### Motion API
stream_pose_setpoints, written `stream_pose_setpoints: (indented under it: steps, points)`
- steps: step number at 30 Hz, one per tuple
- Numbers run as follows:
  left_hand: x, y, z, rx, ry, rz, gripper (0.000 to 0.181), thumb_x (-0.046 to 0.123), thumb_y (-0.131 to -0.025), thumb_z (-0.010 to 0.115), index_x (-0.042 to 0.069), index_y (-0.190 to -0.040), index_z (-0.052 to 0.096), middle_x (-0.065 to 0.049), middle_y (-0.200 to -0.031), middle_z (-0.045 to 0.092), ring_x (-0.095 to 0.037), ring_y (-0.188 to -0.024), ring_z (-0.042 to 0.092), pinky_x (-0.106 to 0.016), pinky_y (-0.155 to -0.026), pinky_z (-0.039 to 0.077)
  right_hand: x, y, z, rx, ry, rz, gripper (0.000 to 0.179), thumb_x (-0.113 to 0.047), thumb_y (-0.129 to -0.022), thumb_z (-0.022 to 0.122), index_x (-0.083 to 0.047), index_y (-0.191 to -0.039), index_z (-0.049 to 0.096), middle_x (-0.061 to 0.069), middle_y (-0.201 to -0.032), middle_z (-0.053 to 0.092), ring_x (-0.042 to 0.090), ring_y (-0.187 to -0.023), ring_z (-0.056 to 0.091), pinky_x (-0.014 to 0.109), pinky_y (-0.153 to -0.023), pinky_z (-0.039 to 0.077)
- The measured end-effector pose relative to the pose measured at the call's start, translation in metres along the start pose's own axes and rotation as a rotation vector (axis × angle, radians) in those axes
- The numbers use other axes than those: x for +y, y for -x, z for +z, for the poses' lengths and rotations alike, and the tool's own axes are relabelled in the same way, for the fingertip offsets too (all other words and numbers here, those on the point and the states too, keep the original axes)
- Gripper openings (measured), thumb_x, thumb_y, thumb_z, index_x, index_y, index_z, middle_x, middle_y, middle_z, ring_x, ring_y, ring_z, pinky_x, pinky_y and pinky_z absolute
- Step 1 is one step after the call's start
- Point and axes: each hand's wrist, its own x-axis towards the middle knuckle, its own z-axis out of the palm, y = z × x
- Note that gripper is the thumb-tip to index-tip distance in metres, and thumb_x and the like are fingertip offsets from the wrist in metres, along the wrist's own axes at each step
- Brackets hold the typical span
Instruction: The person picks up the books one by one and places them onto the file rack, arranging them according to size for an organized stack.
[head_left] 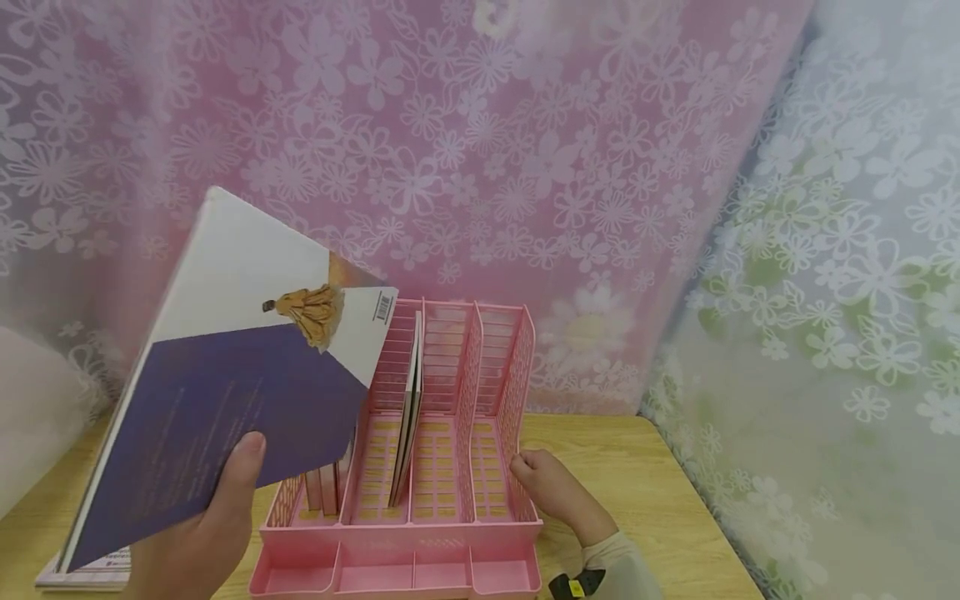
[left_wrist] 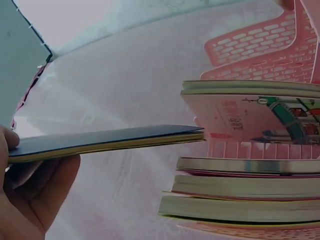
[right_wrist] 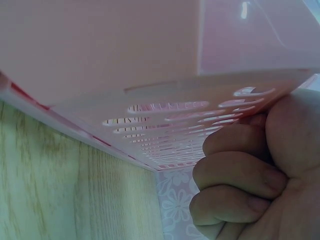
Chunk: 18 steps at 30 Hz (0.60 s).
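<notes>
The book [head_left: 232, 383] is raised at the left of the pink rack [head_left: 442, 537], back cover facing you, long axis slanting near-left to far-right. Your left hand [head_left: 202, 533] pinches its near edge; your right hand [head_left: 558, 492], fingers tightly curled, grips the rack's right wall.

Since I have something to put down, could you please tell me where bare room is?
Bare: wooden tabletop between the right hand and right-side curtain; the two rightmost slots of the pink organizer. Crowded: its leftmost slot, holding thicker books; thin books occupy the second.
</notes>
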Motion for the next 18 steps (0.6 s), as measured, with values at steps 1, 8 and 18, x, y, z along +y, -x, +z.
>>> stream_pose_setpoints:
  steps: [1, 8, 18]
  points:
    - [0.0, 0.0, 0.001, -0.036, 0.012, 0.0, 0.037, -0.014, -0.09, 0.062, -0.012, -0.126, 0.06, 0.017, -0.108, 0.069, 0.003, -0.093, 0.063, -0.012, -0.087, 0.043, 0.0, 0.0, 0.0, 0.0, 0.001, 0.001, 0.043, -0.021, -0.109, 0.041, -0.012, -0.067, 0.038, -0.005, -0.058, 0.031, 0.013, -0.053, 0.026, 0.026, -0.053, 0.028]
    - [0.007, 0.003, 0.009, -0.221, -0.071, -0.196, 0.051, -0.004, -0.097, 0.064, 0.015, -0.145, 0.058, 0.016, -0.123, 0.069, 0.004, -0.104, 0.067, -0.009, -0.088, 0.048, 0.002, -0.001, -0.001, -0.004, 0.011, 0.008, 0.043, -0.021, -0.108, 0.04, -0.013, -0.066, 0.038, -0.005, -0.058, 0.032, 0.012, -0.052, 0.026, 0.026, -0.052, 0.028]
    - [0.007, 0.006, 0.017, -0.422, -0.037, -0.319, 0.051, 0.012, -0.104, 0.061, 0.024, -0.152, 0.049, -0.004, -0.134, 0.067, -0.002, -0.106, 0.069, -0.015, -0.082, 0.054, 0.005, -0.002, -0.001, -0.002, 0.015, 0.017, 0.043, -0.021, -0.109, 0.039, -0.013, -0.067, 0.04, -0.004, -0.06, 0.033, 0.013, -0.054, 0.027, 0.027, -0.052, 0.03]
